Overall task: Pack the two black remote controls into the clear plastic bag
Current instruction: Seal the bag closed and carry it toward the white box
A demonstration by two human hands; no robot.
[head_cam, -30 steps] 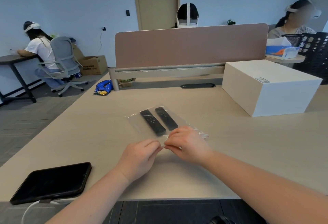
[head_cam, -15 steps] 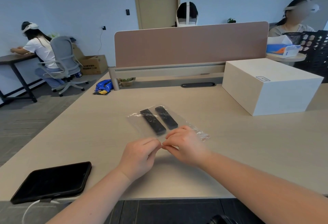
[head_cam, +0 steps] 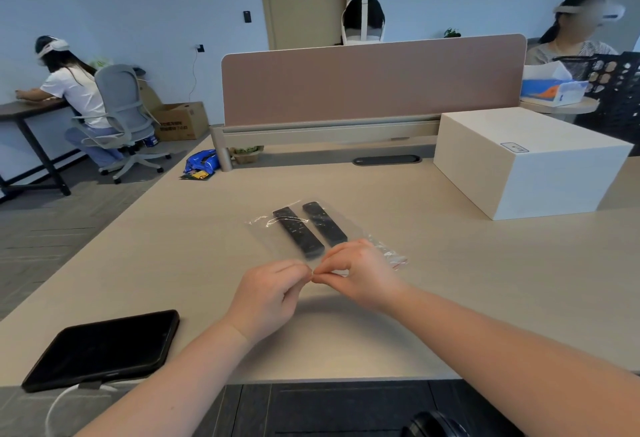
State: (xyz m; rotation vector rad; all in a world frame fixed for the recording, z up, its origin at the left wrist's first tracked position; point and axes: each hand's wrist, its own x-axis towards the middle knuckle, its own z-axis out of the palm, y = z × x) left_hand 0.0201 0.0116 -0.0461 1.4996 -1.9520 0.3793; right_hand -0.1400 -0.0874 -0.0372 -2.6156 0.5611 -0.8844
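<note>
Remotes, two of them, lie side by side inside the bag, which rests flat on the desk a little beyond the hands; the left remote and the right remote run parallel, slanting away to the left, close together but apart. The bag's near edge reaches the hands, and a crumpled stretch of it with a thin red line shows just to the right of the right hand. The left hand is curled narrow, its thumb and forefinger pressed together on the bag's near edge. The right hand is likewise closed to a pinch, fingertips on the same edge, and the two pinches meet almost tip to tip at the middle. The plastic between the fingers is too thin and clear to make out in detail. Near the desk's front left corner lies a dark phone with a white cable at its near end. A white box stands well apart at the right, in front of a tan divider.
</note>
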